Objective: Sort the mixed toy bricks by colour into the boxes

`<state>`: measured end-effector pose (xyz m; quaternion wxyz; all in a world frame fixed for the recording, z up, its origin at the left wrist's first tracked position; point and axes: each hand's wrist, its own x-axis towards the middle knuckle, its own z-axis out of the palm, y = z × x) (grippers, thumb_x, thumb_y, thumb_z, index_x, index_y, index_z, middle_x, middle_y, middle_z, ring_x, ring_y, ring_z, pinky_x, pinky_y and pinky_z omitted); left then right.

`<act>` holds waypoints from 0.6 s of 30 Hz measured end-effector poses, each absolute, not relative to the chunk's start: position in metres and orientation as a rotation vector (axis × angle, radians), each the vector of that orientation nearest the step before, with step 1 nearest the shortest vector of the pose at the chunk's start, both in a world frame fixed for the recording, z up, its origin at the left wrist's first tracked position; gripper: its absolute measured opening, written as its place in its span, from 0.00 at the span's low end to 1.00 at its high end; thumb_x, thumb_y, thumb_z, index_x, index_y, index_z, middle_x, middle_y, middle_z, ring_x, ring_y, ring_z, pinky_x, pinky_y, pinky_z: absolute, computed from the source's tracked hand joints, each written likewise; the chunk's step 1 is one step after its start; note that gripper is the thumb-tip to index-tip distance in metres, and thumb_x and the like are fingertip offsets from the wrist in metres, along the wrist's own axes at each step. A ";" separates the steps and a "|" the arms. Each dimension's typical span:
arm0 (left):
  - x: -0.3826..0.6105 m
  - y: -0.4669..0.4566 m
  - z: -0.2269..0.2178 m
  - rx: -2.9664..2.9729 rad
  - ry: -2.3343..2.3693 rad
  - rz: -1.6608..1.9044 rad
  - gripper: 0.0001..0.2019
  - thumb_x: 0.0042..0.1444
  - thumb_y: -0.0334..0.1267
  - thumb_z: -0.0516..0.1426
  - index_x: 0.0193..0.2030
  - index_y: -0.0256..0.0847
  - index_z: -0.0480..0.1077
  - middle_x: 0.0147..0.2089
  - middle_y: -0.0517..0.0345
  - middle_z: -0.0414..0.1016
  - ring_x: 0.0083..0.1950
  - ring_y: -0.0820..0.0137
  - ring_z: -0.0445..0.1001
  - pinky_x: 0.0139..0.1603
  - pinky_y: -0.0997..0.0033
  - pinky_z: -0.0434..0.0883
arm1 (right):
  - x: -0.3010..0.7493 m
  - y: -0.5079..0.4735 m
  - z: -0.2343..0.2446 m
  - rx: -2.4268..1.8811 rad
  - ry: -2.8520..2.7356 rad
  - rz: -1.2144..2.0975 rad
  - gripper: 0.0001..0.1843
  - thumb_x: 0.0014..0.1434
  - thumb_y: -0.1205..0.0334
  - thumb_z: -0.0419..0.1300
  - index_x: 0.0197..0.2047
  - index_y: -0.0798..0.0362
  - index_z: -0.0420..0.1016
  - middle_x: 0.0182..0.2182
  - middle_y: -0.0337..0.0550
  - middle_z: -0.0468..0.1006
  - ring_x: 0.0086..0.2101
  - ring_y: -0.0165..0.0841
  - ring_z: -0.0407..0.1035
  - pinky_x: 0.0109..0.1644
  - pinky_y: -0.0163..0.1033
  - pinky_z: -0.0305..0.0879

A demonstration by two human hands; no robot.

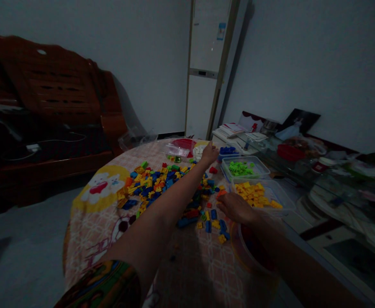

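My left hand [209,154] reaches far across the round table, fingers curled over white pieces at the far edge; what it holds, if anything, is hidden. My right hand [235,206] hovers near the table's right side, pinching a small orange brick [221,193] at its fingertips. A pile of blue, yellow, red and green bricks [162,182] lies spread between both arms. To the right stand clear trays: one with yellow bricks [255,193], one with green bricks [240,167], one with blue bricks [227,150].
A patterned cloth [100,201] covers the table. A round tub [250,250] sits under my right forearm. A red lid and clear bag [179,147] lie at the far edge. A wooden bench [46,119] stands left, a white cabinet [206,68] behind, a cluttered glass table [319,167] right.
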<state>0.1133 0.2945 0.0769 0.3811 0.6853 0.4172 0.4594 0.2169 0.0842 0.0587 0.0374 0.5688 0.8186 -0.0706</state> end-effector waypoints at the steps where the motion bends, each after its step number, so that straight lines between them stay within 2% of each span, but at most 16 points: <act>1: 0.107 0.289 0.074 1.744 1.110 1.169 0.31 0.57 0.31 0.57 0.69 0.32 0.60 0.61 0.36 0.72 0.57 0.61 0.75 0.55 0.64 0.72 | 0.217 0.084 0.059 1.746 2.514 -0.216 0.14 0.70 0.59 0.51 0.47 0.55 0.75 0.45 0.51 0.79 0.47 0.38 0.71 0.46 0.38 0.57; 5: 0.063 0.258 0.053 1.898 1.170 1.030 0.27 0.54 0.27 0.57 0.62 0.33 0.68 0.59 0.42 0.75 0.55 0.63 0.76 0.57 0.64 0.72 | 0.217 0.085 0.059 1.746 2.520 -0.216 0.15 0.70 0.60 0.50 0.44 0.55 0.77 0.43 0.51 0.80 0.46 0.39 0.73 0.46 0.38 0.59; 8: 0.024 0.237 0.046 2.099 1.206 0.874 0.21 0.52 0.29 0.58 0.54 0.36 0.75 0.53 0.49 0.79 0.52 0.63 0.78 0.56 0.64 0.72 | 0.219 0.086 0.056 1.747 2.549 -0.230 0.15 0.69 0.60 0.52 0.52 0.56 0.75 0.48 0.53 0.79 0.50 0.41 0.71 0.50 0.39 0.59; 11: -0.012 0.222 0.051 2.250 1.210 0.757 0.17 0.53 0.33 0.59 0.49 0.38 0.78 0.48 0.55 0.82 0.48 0.64 0.79 0.53 0.66 0.73 | 0.221 0.088 0.054 1.745 2.557 -0.257 0.21 0.67 0.60 0.55 0.61 0.55 0.70 0.54 0.54 0.76 0.54 0.44 0.69 0.54 0.41 0.60; 15: -0.051 0.208 0.063 2.363 1.301 0.672 0.12 0.52 0.33 0.59 0.41 0.39 0.81 0.40 0.56 0.83 0.42 0.66 0.79 0.46 0.71 0.72 | 0.222 0.089 0.052 1.738 2.532 -0.262 0.23 0.67 0.58 0.54 0.64 0.53 0.67 0.55 0.54 0.75 0.55 0.45 0.69 0.55 0.43 0.61; 18: -0.067 0.197 0.066 2.422 1.318 0.606 0.10 0.52 0.34 0.59 0.37 0.39 0.82 0.36 0.56 0.83 0.39 0.67 0.78 0.43 0.73 0.71 | 0.222 0.090 0.051 1.735 2.508 -0.250 0.22 0.67 0.58 0.54 0.62 0.54 0.70 0.53 0.55 0.76 0.54 0.44 0.69 0.54 0.41 0.62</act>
